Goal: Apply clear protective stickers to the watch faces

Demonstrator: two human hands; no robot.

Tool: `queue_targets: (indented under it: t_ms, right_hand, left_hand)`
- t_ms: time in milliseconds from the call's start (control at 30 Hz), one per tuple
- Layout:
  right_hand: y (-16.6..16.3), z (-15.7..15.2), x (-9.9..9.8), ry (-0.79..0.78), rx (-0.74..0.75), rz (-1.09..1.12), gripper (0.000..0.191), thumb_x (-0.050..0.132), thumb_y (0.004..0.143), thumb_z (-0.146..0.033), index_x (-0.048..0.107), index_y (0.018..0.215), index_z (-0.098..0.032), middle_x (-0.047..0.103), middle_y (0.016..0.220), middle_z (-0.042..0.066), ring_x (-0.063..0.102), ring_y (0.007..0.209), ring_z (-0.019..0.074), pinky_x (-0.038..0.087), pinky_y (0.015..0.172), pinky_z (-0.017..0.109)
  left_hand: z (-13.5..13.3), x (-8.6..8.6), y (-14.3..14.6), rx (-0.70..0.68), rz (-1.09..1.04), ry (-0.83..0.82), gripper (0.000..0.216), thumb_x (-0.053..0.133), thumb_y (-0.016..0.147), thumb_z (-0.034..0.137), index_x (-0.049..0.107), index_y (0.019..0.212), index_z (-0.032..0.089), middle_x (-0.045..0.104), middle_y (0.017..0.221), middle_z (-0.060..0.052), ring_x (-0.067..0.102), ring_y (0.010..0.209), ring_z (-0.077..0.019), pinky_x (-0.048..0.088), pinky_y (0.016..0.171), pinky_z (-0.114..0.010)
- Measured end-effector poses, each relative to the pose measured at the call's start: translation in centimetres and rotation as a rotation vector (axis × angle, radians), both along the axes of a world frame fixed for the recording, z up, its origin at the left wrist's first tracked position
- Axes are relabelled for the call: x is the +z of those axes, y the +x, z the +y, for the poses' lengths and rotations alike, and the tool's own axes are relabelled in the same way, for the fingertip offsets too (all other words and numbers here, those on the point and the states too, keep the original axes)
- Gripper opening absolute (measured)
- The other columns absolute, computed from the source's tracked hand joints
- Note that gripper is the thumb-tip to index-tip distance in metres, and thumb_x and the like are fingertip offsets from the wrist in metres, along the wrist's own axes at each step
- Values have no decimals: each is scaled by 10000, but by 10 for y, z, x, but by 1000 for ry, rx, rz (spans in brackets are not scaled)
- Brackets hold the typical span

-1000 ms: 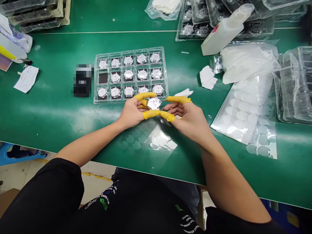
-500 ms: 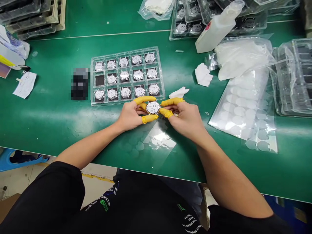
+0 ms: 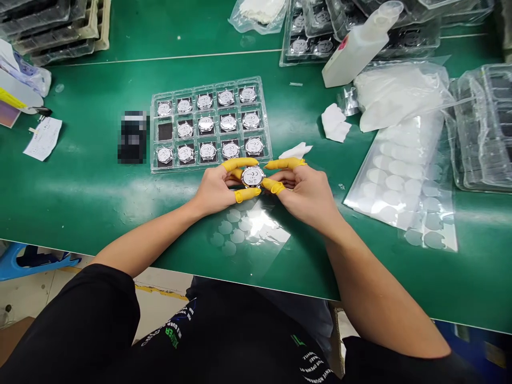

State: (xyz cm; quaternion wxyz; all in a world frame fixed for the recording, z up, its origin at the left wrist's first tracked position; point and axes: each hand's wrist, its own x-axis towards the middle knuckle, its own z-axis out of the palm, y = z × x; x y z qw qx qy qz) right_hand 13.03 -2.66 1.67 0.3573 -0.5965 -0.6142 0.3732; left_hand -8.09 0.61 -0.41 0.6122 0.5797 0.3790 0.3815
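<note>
A round silver watch case (image 3: 252, 176), printed back facing up, is held just in front of the tray. My left hand (image 3: 216, 188) grips it from the left, index finger above and thumb below. From the right, my right hand (image 3: 310, 194) closes on its edge, with the thumb at the lower right and the index finger by the upper right. Yellow finger cots cover the gripping fingers. Beyond them lies a clear plastic tray (image 3: 267, 130) of similar watch cases; one left compartment shows only its dark lining. Below my hands lies a clear sheet of round films (image 3: 228, 228).
A dark pixelated object (image 3: 133, 140) stands left of the tray. To the right are crumpled white paper (image 3: 335, 122), a white squeeze bottle (image 3: 354, 56), a sheet of round stickers (image 3: 384, 186) and stacked clear trays (image 3: 476, 154). More trays (image 3: 60, 32) are stacked at the far left.
The watch case is tilted slightly differently between my fingers. Both hands stay in nearly the same place, and the whole view has shifted a little to the right.
</note>
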Motion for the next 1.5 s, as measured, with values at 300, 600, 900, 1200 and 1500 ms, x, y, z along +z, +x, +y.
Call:
queue_targets:
  t_ms: [300, 600, 900, 1200, 1500]
  right_hand:
    - [3, -1, -4, 66, 35, -122, 117, 700, 826, -250, 739, 926, -206, 811, 937, 73, 759, 775, 215, 595, 645, 336]
    - [-6, -1, -5, 416, -64, -175, 142, 639, 856, -194, 561, 741, -227, 705, 1119, 115, 687, 897, 220, 595, 707, 403]
    - [-14, -3, -11, 458, -187, -259, 33, 590, 950, -237, 614, 927, -241, 717, 1016, 82, 629, 816, 192, 517, 683, 353]
    - [-7, 2, -12, 472, -418, -245, 280, 612, 980, -449, 571, 803, -235, 626, 1127, 145, 636, 1030, 253, 570, 744, 406]
    - [-3, -9, 16, 20, -140, 280, 262, 834, 804, -492, 758, 881, -253, 750, 1107, 71, 704, 964, 232, 587, 813, 402]
  left_hand:
    - [0, 0, 0, 3, 4, -12, 697, 964, 660, 318, 703, 1291, 181, 823, 1047, -58, 811, 957, -188, 680, 922, -295]
    - [0, 1, 1, -36, 4, -27, 689, 959, 659, 292, 706, 1291, 185, 807, 998, -41, 799, 955, -183, 670, 944, -307]
    - [1, 2, 0, -79, 17, -21, 663, 959, 617, 248, 747, 1242, 184, 734, 832, 16, 718, 784, -103, 654, 822, -227]
    - [-4, 7, 3, -100, 79, -89, 646, 937, 603, 217, 762, 1224, 176, 721, 809, 10, 653, 734, -87, 606, 741, -214]
    - [3, 13, 2, -73, 145, -112, 603, 908, 638, 207, 747, 1219, 179, 616, 725, 48, 520, 608, -54, 476, 596, -197]
